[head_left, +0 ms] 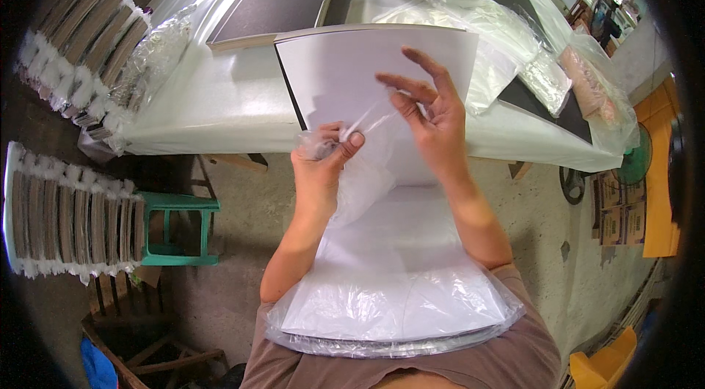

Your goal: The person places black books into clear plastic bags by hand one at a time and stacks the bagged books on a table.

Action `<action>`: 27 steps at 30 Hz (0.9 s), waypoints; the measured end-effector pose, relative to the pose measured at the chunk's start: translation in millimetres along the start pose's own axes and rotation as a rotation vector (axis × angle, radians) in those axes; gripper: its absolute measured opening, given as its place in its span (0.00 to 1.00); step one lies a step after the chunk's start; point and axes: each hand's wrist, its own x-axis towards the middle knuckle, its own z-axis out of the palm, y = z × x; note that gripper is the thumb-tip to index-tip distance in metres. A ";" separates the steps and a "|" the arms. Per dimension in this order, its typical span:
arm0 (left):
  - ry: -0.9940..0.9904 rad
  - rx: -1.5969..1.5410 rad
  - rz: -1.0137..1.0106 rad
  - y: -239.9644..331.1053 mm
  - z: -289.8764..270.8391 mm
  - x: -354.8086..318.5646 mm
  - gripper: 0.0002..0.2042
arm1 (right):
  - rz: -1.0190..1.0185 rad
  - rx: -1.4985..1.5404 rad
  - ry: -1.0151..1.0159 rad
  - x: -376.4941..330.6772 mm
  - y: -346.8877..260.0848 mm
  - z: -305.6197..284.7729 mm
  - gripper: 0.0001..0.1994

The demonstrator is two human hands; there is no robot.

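Observation:
My left hand (323,157) pinches the open edge of a clear plastic bag (367,168) between thumb and fingers. My right hand (429,113) is just to its right, fingers spread, thumb and forefinger touching the same bag's thin film. Behind both hands lies a white flat board (345,66) with a dark edge, resting on the table. On my lap sits a stack of bagged white boards (396,301) wrapped in clear plastic.
The table (213,106) is covered in white sheeting and carries dark-faced boards (283,0) and loose clear bags (507,36). Rows of bagged boards (70,224) stand at the left, with more stacks (88,29) above them. A green stool (180,231) stands on the concrete floor.

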 end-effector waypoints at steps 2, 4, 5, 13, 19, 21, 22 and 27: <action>-0.039 -0.190 -0.040 2.8 1.6 0.0 0.12 | -0.041 -0.047 0.000 -0.6 1.1 -0.1 0.23; -0.065 -0.262 -0.062 1.3 -0.1 1.1 0.13 | 0.009 -0.009 -0.031 -0.1 2.2 -1.9 0.24; -0.072 -0.239 -0.063 -3.5 -3.7 2.5 0.14 | 0.065 0.044 -0.073 -0.5 0.8 -3.2 0.24; -0.342 -0.527 -0.147 5.7 5.9 -3.4 0.13 | -0.053 -0.121 -0.252 -5.4 -6.9 2.0 0.17; -0.106 -0.454 -0.084 -16.4 -0.7 15.4 0.12 | -0.317 -0.259 -0.009 -4.2 10.8 1.5 0.19; -0.024 -0.557 -0.190 -15.5 -21.3 20.6 0.14 | -0.157 -0.152 0.002 -0.2 8.1 -13.7 0.19; 0.146 -0.648 -0.122 -18.3 -29.2 25.0 0.12 | -0.076 -0.097 0.005 1.6 7.1 -21.5 0.19; 0.645 -0.388 0.147 -58.8 -231.7 61.5 0.12 | 0.034 -0.076 0.078 4.0 7.2 -66.6 0.19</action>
